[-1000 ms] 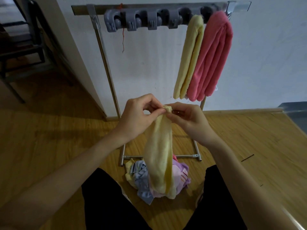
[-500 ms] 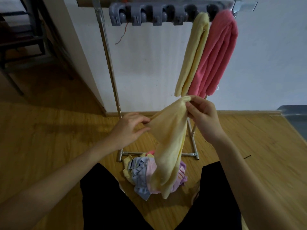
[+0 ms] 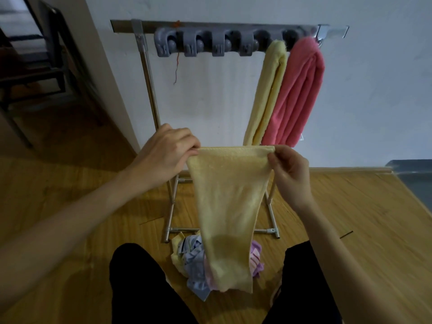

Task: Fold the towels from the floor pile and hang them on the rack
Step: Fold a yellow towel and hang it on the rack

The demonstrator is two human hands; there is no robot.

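Observation:
A pale yellow towel (image 3: 228,202) hangs spread flat in front of me. My left hand (image 3: 167,152) pinches its top left corner and my right hand (image 3: 288,169) pinches its top right corner, so the top edge is stretched level between them. Its lower end drapes over the floor pile (image 3: 194,260) of mixed towels, blue, purple and yellow, between my knees. Behind stands the metal rack (image 3: 149,90) with a grey row of clips (image 3: 203,44). A folded yellow towel (image 3: 268,94) and a folded pink towel (image 3: 299,94) hang at the rack's right end.
A white wall (image 3: 374,90) runs behind the rack, with a skirting board (image 3: 350,170) along the wooden floor (image 3: 58,195). A dark chair (image 3: 35,73) stands in the doorway at far left. A grey object (image 3: 413,178) sits at the right edge. My dark trouser legs (image 3: 140,288) fill the bottom.
My hands have moved apart along the yellow towel's top edge, opening it from a bunched strip into a flat, wide sheet. The view has tilted down slightly.

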